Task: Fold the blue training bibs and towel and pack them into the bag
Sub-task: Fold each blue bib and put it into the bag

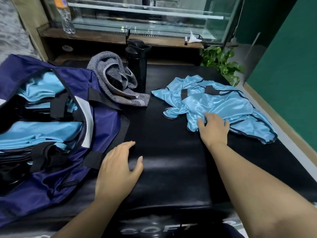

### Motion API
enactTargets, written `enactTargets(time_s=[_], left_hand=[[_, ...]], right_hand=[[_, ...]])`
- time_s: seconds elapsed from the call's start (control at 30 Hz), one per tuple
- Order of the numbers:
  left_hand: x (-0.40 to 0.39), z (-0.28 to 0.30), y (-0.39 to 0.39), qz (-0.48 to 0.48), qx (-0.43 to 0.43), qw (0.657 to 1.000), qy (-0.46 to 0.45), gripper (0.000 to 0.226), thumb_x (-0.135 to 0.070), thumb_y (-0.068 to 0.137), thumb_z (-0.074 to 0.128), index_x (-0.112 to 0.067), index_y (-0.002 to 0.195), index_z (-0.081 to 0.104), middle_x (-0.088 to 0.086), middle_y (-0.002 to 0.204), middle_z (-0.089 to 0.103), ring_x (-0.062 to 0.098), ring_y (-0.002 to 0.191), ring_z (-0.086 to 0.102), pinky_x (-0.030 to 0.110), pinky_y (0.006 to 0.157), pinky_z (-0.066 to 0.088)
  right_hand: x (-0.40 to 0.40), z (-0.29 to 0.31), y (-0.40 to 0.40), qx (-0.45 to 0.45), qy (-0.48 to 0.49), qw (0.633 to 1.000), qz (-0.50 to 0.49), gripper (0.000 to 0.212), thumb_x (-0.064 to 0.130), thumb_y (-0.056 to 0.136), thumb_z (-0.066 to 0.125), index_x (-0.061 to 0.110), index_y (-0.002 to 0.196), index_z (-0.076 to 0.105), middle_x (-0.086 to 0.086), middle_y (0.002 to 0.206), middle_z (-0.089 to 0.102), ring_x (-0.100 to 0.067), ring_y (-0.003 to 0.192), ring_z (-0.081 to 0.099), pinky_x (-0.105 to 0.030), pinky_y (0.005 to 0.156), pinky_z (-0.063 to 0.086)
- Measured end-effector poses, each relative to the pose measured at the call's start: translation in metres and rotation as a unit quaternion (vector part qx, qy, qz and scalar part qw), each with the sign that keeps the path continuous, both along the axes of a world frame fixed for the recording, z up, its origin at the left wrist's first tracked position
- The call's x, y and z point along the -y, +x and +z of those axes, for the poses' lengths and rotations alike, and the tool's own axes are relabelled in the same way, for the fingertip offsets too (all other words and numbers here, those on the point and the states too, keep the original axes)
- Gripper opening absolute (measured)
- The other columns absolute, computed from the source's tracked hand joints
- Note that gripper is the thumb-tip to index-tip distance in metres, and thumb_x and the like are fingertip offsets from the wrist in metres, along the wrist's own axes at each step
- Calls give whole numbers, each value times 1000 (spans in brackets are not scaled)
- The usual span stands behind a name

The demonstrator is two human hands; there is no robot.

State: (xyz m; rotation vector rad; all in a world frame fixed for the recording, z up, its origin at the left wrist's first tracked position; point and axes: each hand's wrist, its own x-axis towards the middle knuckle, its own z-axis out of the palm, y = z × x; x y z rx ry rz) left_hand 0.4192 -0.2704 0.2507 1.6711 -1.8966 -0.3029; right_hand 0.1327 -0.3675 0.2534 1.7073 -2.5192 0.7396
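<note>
While the black mat (171, 152) spreads under everything, the navy bag (72, 148) lies open on its left side, holding stacked, folded light-blue bibs (39, 133) with black trim. On the mat's right, a loose bib (219, 103) lies crumpled and unfolded, shiny blue with dark edging and black tabs. The person's right arm stretches forward from the lower right; the right hand (213, 128) rests palm down on the near edge of that bib, fingers relaxed and spread, gripping nothing that can be seen. The left hand (118, 169) lies flat on bare mat just beside the bag, fingers straight, holding nothing. Behind the bag, a grey striped towel (115, 81) sits bunched up, unfolded, just beside a black bottle (137, 66) standing upright.
</note>
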Motion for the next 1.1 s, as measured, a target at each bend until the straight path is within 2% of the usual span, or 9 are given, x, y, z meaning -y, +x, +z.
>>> enactTargets(time_s=[0.17, 0.3, 0.4, 0.57, 0.67, 0.77, 0.87, 1.0, 1.1], left_hand=[[-1, 4, -2, 7, 1, 1000, 7, 46, -40, 84, 57, -18, 124, 56, -5, 124, 60, 20, 114, 55, 34, 98, 40], [-5, 7, -2, 9, -1, 1000, 18, 43, -30, 84, 67, -17, 123, 56, -3, 123, 60, 21, 113, 56, 34, 97, 40], [-6, 8, -3, 9, -11, 1000, 18, 41, -29, 84, 66, -17, 122, 57, -3, 121, 60, 22, 112, 56, 34, 96, 40], [-5, 6, -2, 8, -15, 1000, 17, 40, -30, 85, 64, -18, 122, 56, -4, 121, 61, 21, 112, 56, 33, 96, 39], [-4, 5, -2, 8, -16, 1000, 12, 39, -34, 86, 61, -18, 121, 57, -3, 119, 62, 21, 110, 57, 34, 94, 40], [-3, 5, -1, 8, -12, 1000, 10, 40, -37, 85, 58, -17, 120, 57, -3, 118, 62, 21, 110, 56, 34, 95, 40], [-3, 5, -2, 9, -14, 1000, 17, 39, -30, 85, 64, -17, 121, 57, -4, 120, 61, 21, 112, 56, 33, 96, 39], [-2, 6, -2, 8, -15, 1000, 17, 38, -29, 85, 65, -16, 120, 57, -3, 118, 62, 22, 110, 56, 35, 95, 40], [-2, 5, -1, 8, -16, 1000, 17, 37, -29, 84, 65, -16, 119, 58, -2, 118, 62, 23, 110, 56, 36, 95, 40]], right_hand=[[-14, -5, 11, -68, -113, 991, 27, 13, 15, 91, 57, 8, 87, 67, -9, 108, 58, -29, 108, 51, -42, 102, 26], [-22, 1, 16, -9, -78, 996, 31, 7, 13, 94, 49, 11, 99, 53, -5, 129, 49, -25, 126, 43, -40, 101, 29], [-23, 1, 14, -16, -20, 999, 38, 27, 29, 101, 37, 21, 119, 56, -2, 157, 20, -20, 147, 6, -43, 116, 10], [-17, 2, 13, -56, 100, 992, 51, 45, 37, 104, 20, 23, 141, 39, 6, 161, -2, -14, 147, -12, -49, 117, -3], [-14, -1, 12, -44, 58, 996, 51, 38, 28, 105, 23, 14, 131, 47, 1, 158, 21, -16, 148, 2, -47, 117, -1], [-22, 3, 13, 13, -74, 996, 56, 31, 11, 103, 33, 2, 102, 61, -13, 111, 61, -33, 120, 48, -41, 111, 23], [-32, 12, 18, 114, -108, 987, 34, 28, 7, 101, 35, -2, 97, 60, -16, 100, 57, -32, 99, 52, -33, 87, 36], [-46, 16, 32, 201, -49, 978, 22, 33, 32, 99, 44, 7, 120, 46, -6, 115, 52, -27, 102, 54, -36, 89, 43], [-59, 10, 36, 72, 45, 996, 20, 41, 41, 96, 49, 14, 128, 48, -5, 114, 61, -29, 105, 58, -35, 79, 41]])
